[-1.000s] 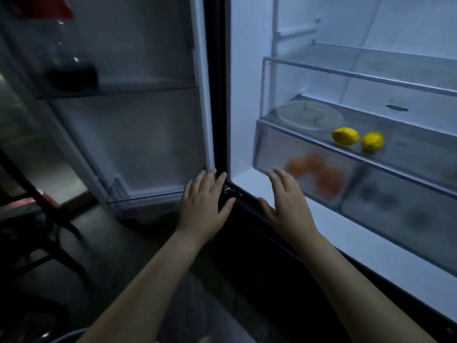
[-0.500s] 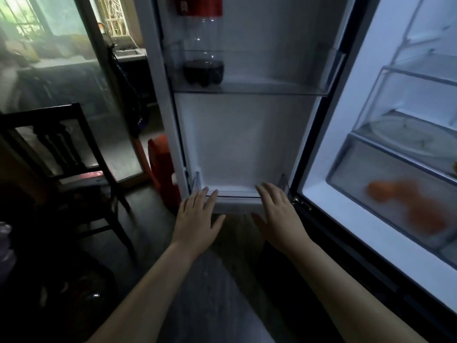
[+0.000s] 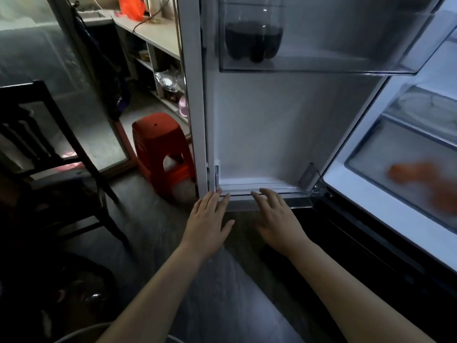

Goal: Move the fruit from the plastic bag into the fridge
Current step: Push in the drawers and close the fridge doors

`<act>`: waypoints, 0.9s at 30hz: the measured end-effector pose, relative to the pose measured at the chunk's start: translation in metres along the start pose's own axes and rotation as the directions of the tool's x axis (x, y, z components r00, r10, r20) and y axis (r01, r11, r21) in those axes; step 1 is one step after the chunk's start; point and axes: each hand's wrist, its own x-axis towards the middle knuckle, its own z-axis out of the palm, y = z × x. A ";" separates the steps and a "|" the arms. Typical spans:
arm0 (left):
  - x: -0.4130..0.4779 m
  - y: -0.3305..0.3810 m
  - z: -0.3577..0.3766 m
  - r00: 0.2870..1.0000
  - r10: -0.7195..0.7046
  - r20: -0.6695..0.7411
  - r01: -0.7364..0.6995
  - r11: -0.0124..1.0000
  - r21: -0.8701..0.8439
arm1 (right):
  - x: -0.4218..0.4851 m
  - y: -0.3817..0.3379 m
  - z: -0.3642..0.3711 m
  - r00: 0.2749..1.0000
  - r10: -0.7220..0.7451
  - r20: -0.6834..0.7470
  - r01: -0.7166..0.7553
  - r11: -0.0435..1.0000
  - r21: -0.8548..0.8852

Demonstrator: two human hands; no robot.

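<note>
The fridge stands open, its door (image 3: 267, 125) swung out in front of me and its lit inside at the right. Orange fruit (image 3: 420, 179) shows blurred through the frosted front of the crisper drawer (image 3: 385, 154). My left hand (image 3: 207, 221) and my right hand (image 3: 277, 219) are stretched out flat, fingers apart, holding nothing. Their fingertips reach the clear lower door bin (image 3: 272, 194). An orange plastic bag (image 3: 131, 7) lies on the counter at the far back left. No fruit is in either hand.
A dark drink bottle (image 3: 254, 40) stands in the upper door bin. A red plastic stool (image 3: 160, 149) sits just left of the door. A dark wooden chair (image 3: 42, 144) is at the left. Shelves with kitchenware (image 3: 170, 82) run under the counter behind.
The view has swung left, from the fridge shelves to the door. The two yellow fruits on the shelf have left the view. Both hands stay open and now front the lower door bin.
</note>
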 end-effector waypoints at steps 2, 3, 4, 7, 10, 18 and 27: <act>0.001 -0.003 0.005 1.000 0.013 -0.005 -0.013 1.000 -0.020 | 0.000 -0.002 0.005 1.000 0.020 0.015 -0.020 1.000 -0.014; 0.001 -0.004 0.005 1.000 0.022 -0.021 -0.022 0.999 -0.032 | 0.000 -0.002 0.009 1.000 0.022 0.014 -0.022 1.000 -0.021; 0.002 -0.004 0.005 0.999 0.031 -0.041 -0.033 0.999 -0.041 | 0.000 -0.002 0.011 1.000 0.020 0.009 -0.020 0.999 -0.027; 0.002 -0.003 0.004 0.995 0.052 -0.083 -0.057 0.996 -0.065 | 0.000 -0.001 0.016 0.999 0.035 0.011 -0.034 0.998 -0.054; -0.001 -0.001 0.007 0.996 0.056 -0.070 -0.062 0.994 -0.094 | -0.003 -0.001 0.017 0.999 0.033 0.018 -0.031 0.997 -0.073; -0.024 0.015 0.013 0.995 0.084 -0.045 -0.087 0.994 -0.060 | -0.029 0.008 0.017 1.000 0.013 -0.009 -0.014 0.997 -0.077; -0.073 0.075 0.021 0.995 0.101 -0.001 -0.101 0.995 0.001 | -0.081 0.040 0.013 0.996 -0.003 -0.091 0.004 1.000 0.010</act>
